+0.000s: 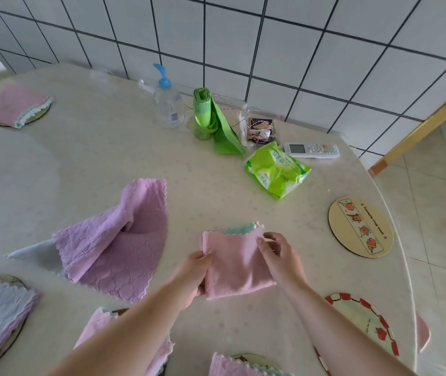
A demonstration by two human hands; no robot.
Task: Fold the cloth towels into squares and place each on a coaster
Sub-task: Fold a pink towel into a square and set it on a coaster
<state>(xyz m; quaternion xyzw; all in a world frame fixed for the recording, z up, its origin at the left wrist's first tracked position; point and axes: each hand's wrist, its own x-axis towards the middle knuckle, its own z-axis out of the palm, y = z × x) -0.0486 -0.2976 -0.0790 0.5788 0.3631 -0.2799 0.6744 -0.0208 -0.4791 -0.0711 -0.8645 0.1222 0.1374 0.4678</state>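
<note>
Two bare forearms come into the head view from the bottom edge, with no sleeve showing on either as far as the frame reaches. The left hand (193, 275) and the right hand (280, 257) are bare too, the visible fingernails short and plain.

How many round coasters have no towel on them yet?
2: the peach-picture coaster right of the right hand, and the red-rimmed coaster near the table's right edge. Others may be hidden outside the view.
</note>
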